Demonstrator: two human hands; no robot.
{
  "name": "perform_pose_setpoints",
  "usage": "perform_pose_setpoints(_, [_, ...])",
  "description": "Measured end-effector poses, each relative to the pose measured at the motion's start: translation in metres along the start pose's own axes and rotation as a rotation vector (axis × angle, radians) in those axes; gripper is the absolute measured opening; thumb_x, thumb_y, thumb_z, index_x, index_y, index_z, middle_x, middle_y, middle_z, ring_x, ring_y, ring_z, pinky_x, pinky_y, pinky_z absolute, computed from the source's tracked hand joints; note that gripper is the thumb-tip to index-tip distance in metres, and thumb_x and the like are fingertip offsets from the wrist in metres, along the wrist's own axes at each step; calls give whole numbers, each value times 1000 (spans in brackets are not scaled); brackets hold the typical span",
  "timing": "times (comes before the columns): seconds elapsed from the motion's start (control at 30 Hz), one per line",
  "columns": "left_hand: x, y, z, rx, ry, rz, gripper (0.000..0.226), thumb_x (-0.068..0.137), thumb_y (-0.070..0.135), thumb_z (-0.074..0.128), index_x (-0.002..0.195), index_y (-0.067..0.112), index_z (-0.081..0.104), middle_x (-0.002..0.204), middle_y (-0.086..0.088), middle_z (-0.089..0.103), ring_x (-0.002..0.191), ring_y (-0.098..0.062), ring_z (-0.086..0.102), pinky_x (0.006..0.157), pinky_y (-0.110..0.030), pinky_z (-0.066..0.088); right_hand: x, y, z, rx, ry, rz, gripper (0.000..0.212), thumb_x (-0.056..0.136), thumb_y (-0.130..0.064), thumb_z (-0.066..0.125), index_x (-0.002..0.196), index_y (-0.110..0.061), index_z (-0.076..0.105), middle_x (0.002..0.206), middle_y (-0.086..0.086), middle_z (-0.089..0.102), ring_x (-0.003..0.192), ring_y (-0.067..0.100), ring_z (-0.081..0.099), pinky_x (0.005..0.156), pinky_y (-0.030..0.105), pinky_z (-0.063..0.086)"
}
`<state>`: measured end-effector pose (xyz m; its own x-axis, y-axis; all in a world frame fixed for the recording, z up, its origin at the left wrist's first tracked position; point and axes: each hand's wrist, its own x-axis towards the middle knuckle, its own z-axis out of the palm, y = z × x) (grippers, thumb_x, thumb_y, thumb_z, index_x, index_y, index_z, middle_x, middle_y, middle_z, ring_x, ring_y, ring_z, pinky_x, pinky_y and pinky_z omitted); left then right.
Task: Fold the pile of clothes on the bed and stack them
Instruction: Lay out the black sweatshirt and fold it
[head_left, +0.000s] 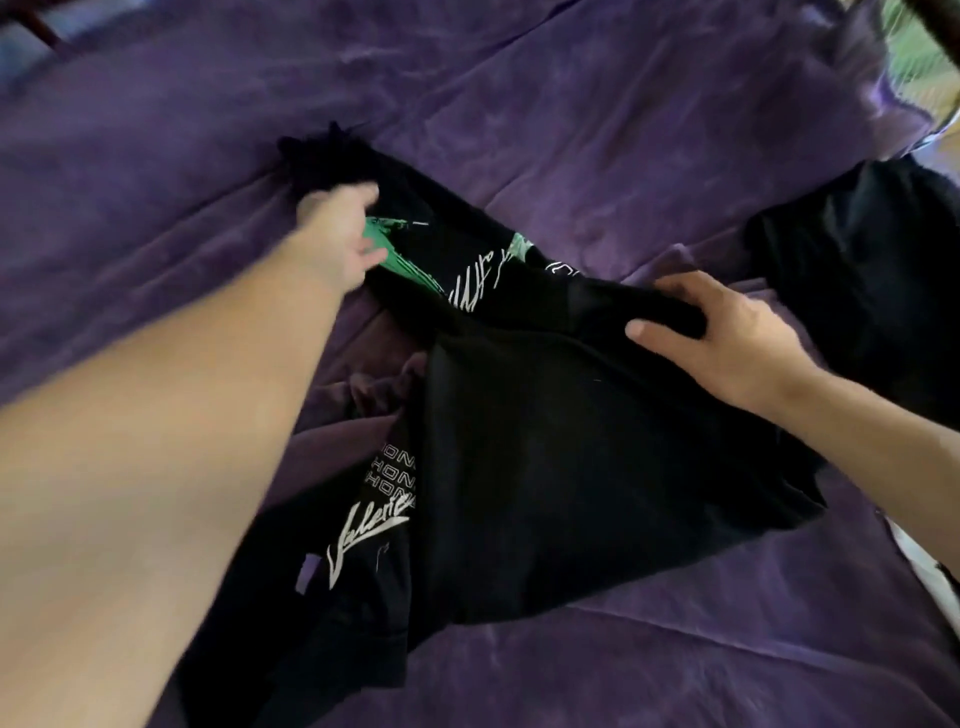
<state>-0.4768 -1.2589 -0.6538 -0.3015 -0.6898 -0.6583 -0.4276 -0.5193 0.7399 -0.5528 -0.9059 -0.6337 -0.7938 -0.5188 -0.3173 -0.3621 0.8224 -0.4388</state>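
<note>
shirt: black T-shirt (519, 441) mid-frame on purple bedspread (623, 130), partly folded | right hand (727, 338): pinches folded edge, centre right | left hand (337, 234): upper left of centre at far end, blurred, grip unclear | advice: pull taut, square edges, smooth before folding

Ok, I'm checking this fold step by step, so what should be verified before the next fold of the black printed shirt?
1. Right hand grips the folded edge of the black shirt, thumb under, fingers over: ok.
2. Left hand holds the shirt's far end: cannot tell, it is motion-blurred.
3. Shirt lies flat on the bedspread: not ok, it is bunched at the far end and rumpled at the near left.
4. One side folded across the print: ok, a plain black panel covers part of it.
5. Dark garment on the right lies apart from the shirt: ok, bedspread shows between them.
</note>
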Motion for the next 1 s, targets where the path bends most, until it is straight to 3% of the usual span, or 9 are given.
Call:
perform_pose_setpoints(0.1, [-17,-72,-24,276,247,161,27,84,18,65,111,14,60,112,-12,65,94,-26,63,80,-39,55,-26,13,9,-186,-31,-46,90,61,-73,67,137,-37,35,129,-1,58,117,27,56,85,43,48])
perform_pose_setpoints(0.23, [-86,-150,-64,657,172,484,18,80,32,70,82,16,63,79,-4,68,81,-28,65,76,-35,51,-34,25,16,-191,108,-60,47,83,-47,64,119,-17,61,113,12,65,103,35,61,79,44,52])
perform_pose_setpoints(0.37, [-162,-217,-114,1008,-56,540,54,70,51,74,110,20,57,104,1,60,100,-22,57,82,-38,50,-27,25,7,99,168,65,32,87,-43,65,106,-19,72,102,10,72,95,30,66,83,37,49])
perform_pose_setpoints(0.53, [-201,-247,-178,1367,-21,571,75,66,52,75,128,17,50,121,-4,53,107,-28,55,83,-43,49,-29,37,3,172,124,154,33,82,-46,68,105,-22,72,103,5,73,97,25,66,89,35,49])
perform_pose_setpoints(0.63, [-227,-261,-200,1481,-8,654,79,63,66,65,122,14,55,135,-11,49,116,-30,51,85,-45,49,-37,34,6,279,199,237,53,75,-58,68,115,-24,63,114,6,68,105,27,63,94,40,50])
perform_pose_setpoints(0.73, [-257,-281,-213,1641,-99,705,75,55,59,77,115,16,62,144,-17,42,122,-35,50,85,-48,49,-60,28,16,311,281,302,76,67,-66,70,129,-28,47,131,7,57,118,29,55,102,43,45])
perform_pose_setpoints(0.8, [-264,-287,-223,1616,-120,704,59,55,33,86,109,15,67,140,-19,47,116,-38,56,78,-46,52,-79,29,28,251,248,304,78,70,-60,74,133,-27,41,133,11,56,121,34,53,104,45,42])
perform_pose_setpoints(0.87, [-256,-285,-234,1332,-52,705,34,66,10,78,98,10,69,126,-17,59,104,-36,62,76,-41,53,-92,31,38,185,201,298,72,75,-48,75,134,-23,41,130,17,57,118,40,53,102,47,42])
perform_pose_setpoints(1.0, [-208,-254,-264,391,540,244,19,92,13,56,103,-1,60,109,-25,64,98,-33,62,86,-45,47,-96,28,38,149,209,310,60,83,-33,70,134,-21,42,128,21,57,116,43,53,102,50,43])
